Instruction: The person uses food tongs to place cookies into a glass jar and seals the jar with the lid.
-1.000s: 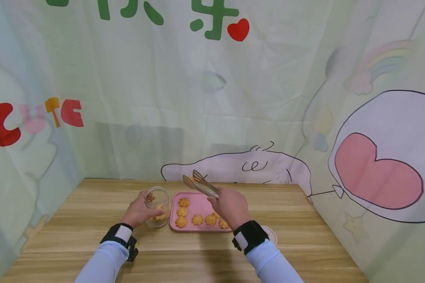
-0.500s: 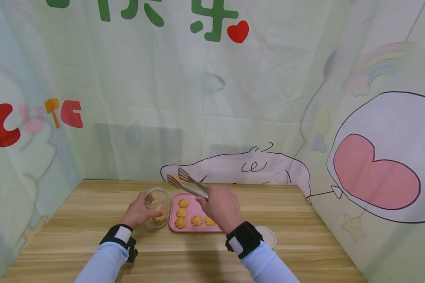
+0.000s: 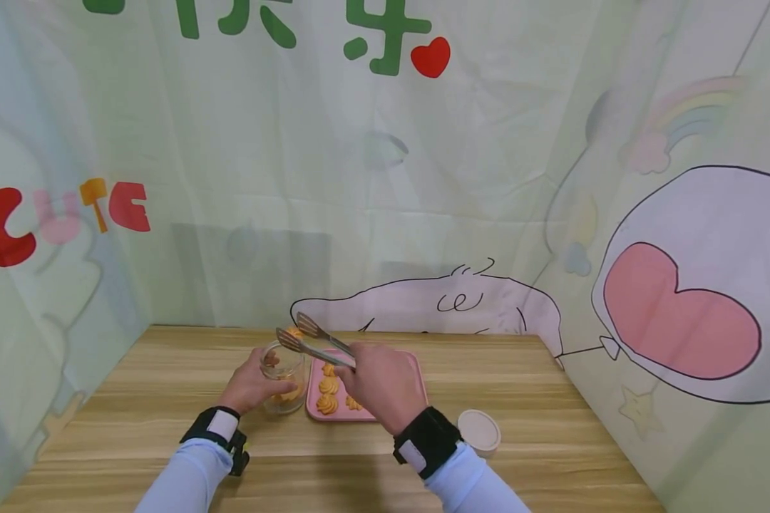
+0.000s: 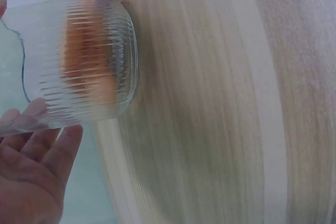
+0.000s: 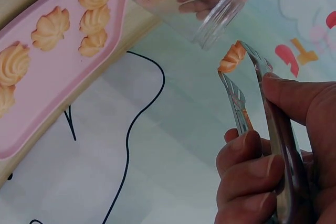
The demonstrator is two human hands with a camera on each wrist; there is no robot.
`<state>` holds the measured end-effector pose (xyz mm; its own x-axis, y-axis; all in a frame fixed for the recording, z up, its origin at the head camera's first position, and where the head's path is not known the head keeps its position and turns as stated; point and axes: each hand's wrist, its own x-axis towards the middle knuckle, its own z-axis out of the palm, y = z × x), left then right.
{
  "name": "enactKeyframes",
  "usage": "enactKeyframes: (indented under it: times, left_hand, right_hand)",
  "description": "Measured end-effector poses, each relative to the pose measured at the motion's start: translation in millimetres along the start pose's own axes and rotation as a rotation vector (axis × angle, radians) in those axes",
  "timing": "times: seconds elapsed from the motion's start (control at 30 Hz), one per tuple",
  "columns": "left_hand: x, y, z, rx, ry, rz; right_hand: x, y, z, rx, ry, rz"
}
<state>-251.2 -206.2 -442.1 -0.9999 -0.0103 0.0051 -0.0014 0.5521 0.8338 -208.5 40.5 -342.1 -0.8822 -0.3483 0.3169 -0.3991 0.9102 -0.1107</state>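
Head view, far left: the left hand wraps the glass jar, mouth up, apparently to steady it, with cookies in its bottom. Just off the rim, metal tongs pinch one piped cookie, likely sparing it direct touch. Beside the jar sits the pink tray, more cookies aboard; above it, the right hand grips the tongs. Furthest right, a round white lid lies on the counter, presumably set aside to leave the jar's mouth uncovered.

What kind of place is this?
Perhaps a small staged booth: a cartoon-printed fabric backdrop hangs behind and beside a wood-grain table, where a pink tray of cookies sits.
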Motion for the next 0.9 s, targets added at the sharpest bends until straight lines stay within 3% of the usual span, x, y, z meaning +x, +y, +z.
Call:
enactKeyframes:
  times: [0.4,0.9]
  left_hand:
    - [1.1,-1.8,-0.3,-0.009,-0.002,-0.017]
    - [-1.5,2.2,0.2,0.020,0.013,0.008]
  right_hand:
    - [0,-14,3,0.046,-0.062,0.006]
    - [0,-2,-3,0.014,-0.016,-0.028]
